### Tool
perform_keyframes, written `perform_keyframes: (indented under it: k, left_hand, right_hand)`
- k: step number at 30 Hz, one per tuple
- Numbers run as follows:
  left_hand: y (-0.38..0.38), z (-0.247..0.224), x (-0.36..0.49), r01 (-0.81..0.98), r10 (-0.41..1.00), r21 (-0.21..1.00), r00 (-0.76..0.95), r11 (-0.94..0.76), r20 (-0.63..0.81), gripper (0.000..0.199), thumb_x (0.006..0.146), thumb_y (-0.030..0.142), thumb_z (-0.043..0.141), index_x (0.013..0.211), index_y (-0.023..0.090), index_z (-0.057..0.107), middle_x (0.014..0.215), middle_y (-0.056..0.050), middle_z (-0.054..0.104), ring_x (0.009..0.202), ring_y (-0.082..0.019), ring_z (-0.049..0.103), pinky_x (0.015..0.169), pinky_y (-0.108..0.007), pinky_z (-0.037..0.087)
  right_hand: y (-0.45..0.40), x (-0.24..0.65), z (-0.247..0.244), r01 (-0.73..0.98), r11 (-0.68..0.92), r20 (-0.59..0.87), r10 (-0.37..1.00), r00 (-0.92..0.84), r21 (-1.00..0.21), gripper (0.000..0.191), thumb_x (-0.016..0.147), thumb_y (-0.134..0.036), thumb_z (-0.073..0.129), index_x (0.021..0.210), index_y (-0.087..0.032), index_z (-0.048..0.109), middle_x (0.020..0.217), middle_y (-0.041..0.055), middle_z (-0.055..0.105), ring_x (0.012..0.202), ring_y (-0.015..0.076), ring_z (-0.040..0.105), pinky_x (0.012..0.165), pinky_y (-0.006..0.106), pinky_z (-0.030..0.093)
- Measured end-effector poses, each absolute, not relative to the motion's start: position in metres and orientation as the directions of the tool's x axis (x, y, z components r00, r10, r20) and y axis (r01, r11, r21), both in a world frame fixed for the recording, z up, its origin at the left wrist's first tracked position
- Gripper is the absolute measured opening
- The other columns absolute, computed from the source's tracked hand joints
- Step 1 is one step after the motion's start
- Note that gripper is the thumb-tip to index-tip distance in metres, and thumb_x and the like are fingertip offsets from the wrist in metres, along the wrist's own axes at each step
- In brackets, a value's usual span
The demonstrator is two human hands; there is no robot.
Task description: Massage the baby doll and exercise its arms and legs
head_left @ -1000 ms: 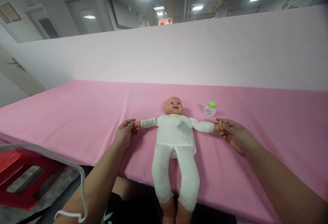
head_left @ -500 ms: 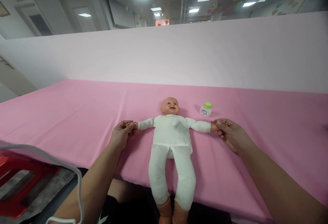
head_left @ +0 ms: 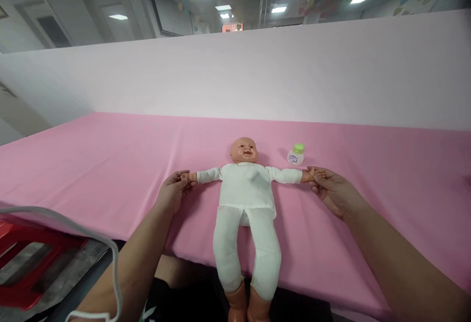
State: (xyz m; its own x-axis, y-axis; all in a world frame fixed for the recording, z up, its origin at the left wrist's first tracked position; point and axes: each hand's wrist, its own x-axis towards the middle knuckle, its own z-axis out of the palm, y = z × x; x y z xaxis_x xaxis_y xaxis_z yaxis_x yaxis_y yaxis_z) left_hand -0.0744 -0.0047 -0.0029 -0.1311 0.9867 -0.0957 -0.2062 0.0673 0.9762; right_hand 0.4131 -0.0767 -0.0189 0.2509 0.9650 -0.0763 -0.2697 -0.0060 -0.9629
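Note:
A baby doll with a white cloth body lies face up on the pink tablecloth, its arms stretched out to both sides. My left hand pinches the doll's hand at the left of the view. On the other side, my right hand has its thumb and fingers closed on the doll's other hand. The doll's feet hang past the near table edge, over my lap. Beyond my right hand, close to the doll's head, stands a small clear bottle with a green cap and a printed label.
A white partition runs behind the table, with glass above it. A grey-white cable loops over my left forearm at the lower left. Beside the table on that side is a red plastic stool.
The whole view has shifted slightly, so the table and doll sit a little higher in it. Both hands keep hold of the doll's hands, its arms still spread.

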Motion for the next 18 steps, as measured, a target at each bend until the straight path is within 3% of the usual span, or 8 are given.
perform_keyframes:
  k: [6, 11, 18]
  left_hand:
    - [-0.0079, -0.0016, -0.0749, -0.15, 0.996, 0.988, -0.071, 0.033, -0.044, 0.055, 0.064, 0.028, 0.091, 0.111, 0.015, 0.066, 0.085, -0.004, 0.073, 0.076, -0.019, 0.071, 0.072, -0.031, 0.055]
    - [-0.0115, 0.0026, -0.0699, -0.041, 0.995, 0.999, -0.099, 0.004, -0.008, 0.044, 0.073, 0.041, 0.088, 0.101, 0.016, 0.065, 0.075, -0.005, 0.073, 0.066, -0.017, 0.066, 0.063, -0.03, 0.051]
    - [-0.011, 0.0051, -0.0661, -0.009, 0.984, 0.999, -0.175, 0.046, -0.047, 0.034, 0.082, 0.048, 0.077, 0.086, 0.018, 0.063, 0.069, -0.004, 0.07, 0.059, -0.017, 0.063, 0.059, -0.03, 0.051]
  right_hand:
    - [-0.0791, 0.4116, -0.0156, -0.218, -0.04, -0.092, 0.967, 0.236, -0.975, 0.04, 0.067, -0.043, 0.099, 0.098, -0.026, 0.08, 0.092, 0.0021, 0.068, 0.075, 0.0124, 0.058, 0.067, 0.022, 0.059]
    - [-0.0803, 0.407, -0.0116, -0.168, -0.062, -0.107, 0.956, 0.272, -0.984, 0.042, 0.067, -0.051, 0.097, 0.091, -0.023, 0.078, 0.08, 0.0013, 0.063, 0.068, 0.0117, 0.052, 0.055, 0.02, 0.051]
    - [-0.0784, 0.4076, -0.014, -0.166, -0.041, -0.092, 0.944, 0.316, -0.985, 0.049, 0.068, -0.066, 0.091, 0.091, -0.023, 0.08, 0.078, 0.0015, 0.062, 0.066, 0.0119, 0.05, 0.053, 0.022, 0.049]
